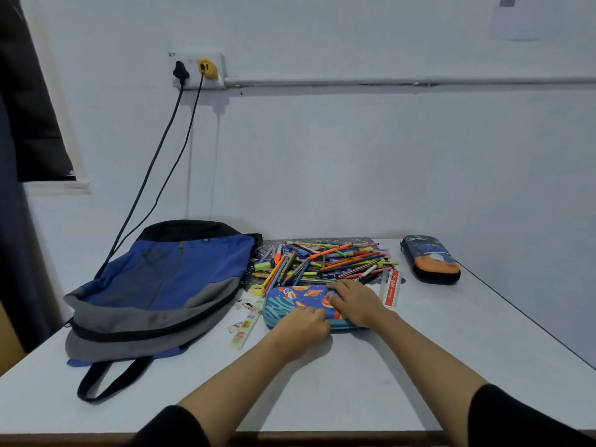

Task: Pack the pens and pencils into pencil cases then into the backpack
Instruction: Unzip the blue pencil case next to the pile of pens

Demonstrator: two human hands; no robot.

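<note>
Blue pencil case [292, 301] w/ rocket + planet print lies flat on the table [419, 366], just below frame center, lid down. Left hand [303, 324] is at its near edge, fingers curled onto the case rim; can't tell if they pinch a zip pull. Right hand [354, 301] rests on the case's right half, fingers fairly straight, lying flat across the lid.

Just behind the case, center frame: loose heap of pens and pencils [322, 262], criss-crossed, on a dark patterned mat. Yellow round item [257, 289] at the case's upper-left corner. Picture ruler [248, 321] lies just left of the case, red-white ruler [392, 288] just right of the right hand.

Left of frame: blue/grey backpack [161, 285] lying flat, black strap toward the near edge. Right of frame, well apart: dark pencil case [430, 259], closed. Upper left: wall socket [196, 71] w/ two plugs, cables hanging down behind the backpack.
</note>
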